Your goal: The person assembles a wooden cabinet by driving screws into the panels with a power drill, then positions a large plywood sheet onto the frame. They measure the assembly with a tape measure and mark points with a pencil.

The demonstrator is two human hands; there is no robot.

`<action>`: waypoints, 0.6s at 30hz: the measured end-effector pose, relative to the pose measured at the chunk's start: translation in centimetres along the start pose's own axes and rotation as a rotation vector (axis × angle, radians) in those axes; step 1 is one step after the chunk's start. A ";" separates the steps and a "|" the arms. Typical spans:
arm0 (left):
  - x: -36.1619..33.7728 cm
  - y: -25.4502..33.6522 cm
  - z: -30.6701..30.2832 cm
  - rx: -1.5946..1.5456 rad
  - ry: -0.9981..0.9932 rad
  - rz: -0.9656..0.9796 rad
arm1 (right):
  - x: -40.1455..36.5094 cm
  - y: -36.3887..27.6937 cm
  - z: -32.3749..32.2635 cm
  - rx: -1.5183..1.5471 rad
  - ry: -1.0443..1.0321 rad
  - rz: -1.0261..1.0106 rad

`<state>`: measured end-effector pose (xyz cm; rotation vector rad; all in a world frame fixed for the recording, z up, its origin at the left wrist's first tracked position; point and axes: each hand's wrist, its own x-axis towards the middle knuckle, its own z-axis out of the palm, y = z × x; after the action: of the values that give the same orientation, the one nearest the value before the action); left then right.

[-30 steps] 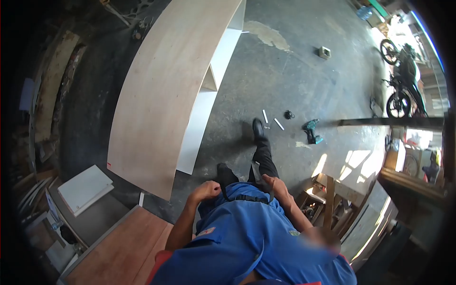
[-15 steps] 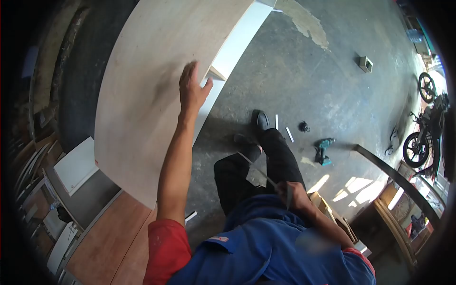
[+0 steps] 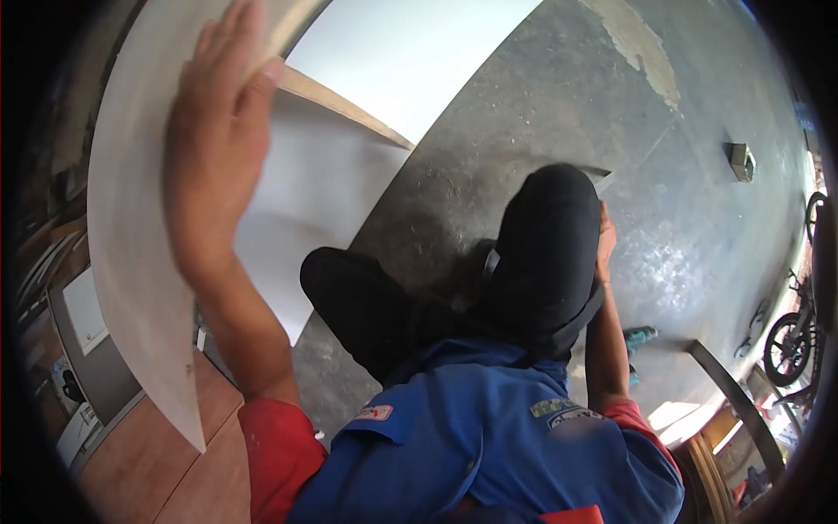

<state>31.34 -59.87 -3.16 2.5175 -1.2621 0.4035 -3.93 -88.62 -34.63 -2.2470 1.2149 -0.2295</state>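
My left hand (image 3: 218, 148) lies with its fingers stretched out along the edge of a large pale wooden panel (image 3: 131, 218). Its thumb is by the end of a thin wooden divider (image 3: 349, 109), which stands against a white board (image 3: 393, 52) under the panel. Beyond my raised knee, my right hand (image 3: 605, 240) is closed and partly hidden. A metal carpenter's square (image 3: 602, 180) shows just past the knee; most of it is out of sight.
A green cordless drill (image 3: 640, 339) lies on the concrete floor (image 3: 681, 253) at the right, partly behind my arm. Farther off are a small box-like block (image 3: 742, 162) and a motorcycle (image 3: 790, 345). Reddish-brown boards (image 3: 157, 437) lie at the lower left.
I have gone from standing to crouching, closer to the panel. My left hand has moved left along its edge. My right hand has moved forward, to the outside of the knee, with the square.
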 end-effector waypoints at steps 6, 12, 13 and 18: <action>0.6 -1.3 -0.3 -0.042 -0.051 -0.021 | -1.0 10.7 12.4 0.283 -0.257 0.108; 0.9 -0.2 0.2 0.017 0.026 -0.028 | 3.8 4.5 12.1 -0.076 -0.320 0.065; 0.9 -0.4 0.3 0.006 0.023 -0.010 | 3.7 3.1 10.9 -0.070 -0.271 -0.009; 1.1 -0.6 0.3 -0.008 0.055 0.019 | 6.4 -9.6 4.0 0.794 0.083 0.021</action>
<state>32.52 -60.43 -3.07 2.4713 -1.2659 0.4680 8.25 -88.16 -33.30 -1.5403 0.9516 -0.6710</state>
